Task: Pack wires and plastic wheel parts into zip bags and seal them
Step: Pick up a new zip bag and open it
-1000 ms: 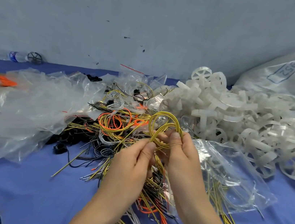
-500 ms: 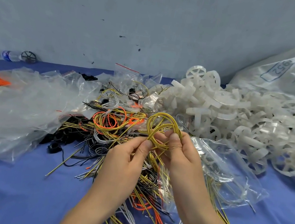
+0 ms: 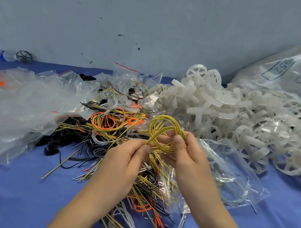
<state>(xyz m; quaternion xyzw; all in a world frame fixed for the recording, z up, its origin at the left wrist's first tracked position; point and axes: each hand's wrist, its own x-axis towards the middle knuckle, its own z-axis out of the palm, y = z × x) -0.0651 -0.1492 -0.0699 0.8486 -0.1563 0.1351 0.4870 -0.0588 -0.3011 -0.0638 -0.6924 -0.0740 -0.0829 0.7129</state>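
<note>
Head view. Blue cloth [image 3: 9,187] over the table, smooth, with a grey-blue wall [image 3: 121,13] behind, marked by small dark spots. In the middle, a loose heap of thin wires [image 3: 109,125]: yellow, orange, black and grey, some looped, some straight, spread toward the near edge. On the right, a big pile of white wheel parts [image 3: 241,122], matte translucent plastic, round with spokes or broken into curved pieces. Behind it, a large sack [image 3: 290,73] with blue print. On the left, crumpled clear film [image 3: 17,106], shiny and wrinkled (orange strands show through at the far left). Small zip bags [image 3: 125,73] with red strip at the back of the heap. At the far left, a bottle [image 3: 1,54] lying by a dark wheel [image 3: 24,56].

Held above the heap, a yellow coil [image 3: 165,127]: left hand [image 3: 125,160] pinching its lower strands, right hand [image 3: 188,154] gripping the loop with thumb on top. Under the right wrist, an open clear bag [image 3: 233,175] with a few wires inside, flat on the cloth.
</note>
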